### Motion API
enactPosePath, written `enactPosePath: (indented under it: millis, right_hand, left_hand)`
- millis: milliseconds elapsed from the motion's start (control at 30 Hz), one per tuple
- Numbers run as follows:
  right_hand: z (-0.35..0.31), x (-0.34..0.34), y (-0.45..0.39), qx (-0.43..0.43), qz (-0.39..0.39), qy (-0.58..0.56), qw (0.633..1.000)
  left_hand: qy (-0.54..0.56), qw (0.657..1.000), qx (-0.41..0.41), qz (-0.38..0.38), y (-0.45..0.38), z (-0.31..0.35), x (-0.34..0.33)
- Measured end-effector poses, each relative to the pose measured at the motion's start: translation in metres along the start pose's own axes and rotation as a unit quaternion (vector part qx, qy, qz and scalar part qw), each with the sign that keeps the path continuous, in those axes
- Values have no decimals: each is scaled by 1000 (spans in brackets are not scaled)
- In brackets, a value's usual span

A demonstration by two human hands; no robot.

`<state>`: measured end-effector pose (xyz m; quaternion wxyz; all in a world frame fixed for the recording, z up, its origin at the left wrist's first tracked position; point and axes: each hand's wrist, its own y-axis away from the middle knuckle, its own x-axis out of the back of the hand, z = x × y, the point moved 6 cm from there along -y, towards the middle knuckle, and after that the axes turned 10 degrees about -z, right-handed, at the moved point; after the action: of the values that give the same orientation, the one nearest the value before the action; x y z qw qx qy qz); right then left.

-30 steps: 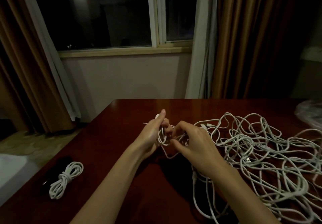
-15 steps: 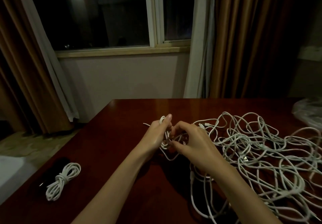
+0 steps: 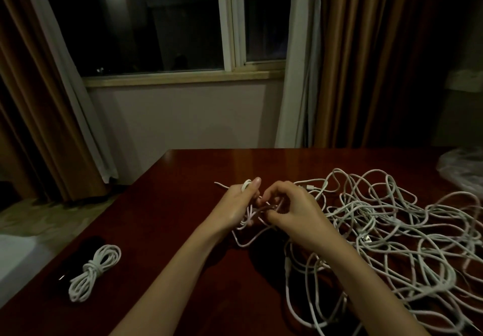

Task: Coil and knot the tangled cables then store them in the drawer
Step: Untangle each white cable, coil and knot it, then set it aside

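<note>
Head view shows a dark red bench [image 3: 183, 205] with a large tangle of white cables [image 3: 392, 231] sprawled over its right half. At the left edge lies one finished bundle [image 3: 92, 273], coiled and knotted, partly over a dark object I cannot identify. Mid-bench, the left hand [image 3: 235, 205] has its grip closed around a small coil [image 3: 247, 215], loops over the fingers, probably to keep its shape, while the right hand [image 3: 292, 211] pinches the strand, likely knotting. No drawer shows.
</note>
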<state>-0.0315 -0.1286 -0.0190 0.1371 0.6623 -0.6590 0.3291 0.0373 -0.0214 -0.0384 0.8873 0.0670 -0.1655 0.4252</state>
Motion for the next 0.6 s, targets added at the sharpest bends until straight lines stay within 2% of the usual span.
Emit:
enactPosePath:
  millis: [133,300,367,467,600]
  right_hand:
    - [2,7,1,-18,22,-5,1000]
    - [9,4,2,-44,12,36,998]
    - [9,2,1,-50,-7,31,998]
    - [5,-3,-1,-44,-26,-50,997]
    - [5,0,-2,-31,11,-110,993]
  left_hand:
    - [89,996,18,4,2,-1,7]
    - [279,959,-9,-45,3,3,6]
    - [306,950,-24,-52,4,5,5]
    - [324,942,-39,-72,5,8,2]
    - [333,936,-46,-105,4,8,-2]
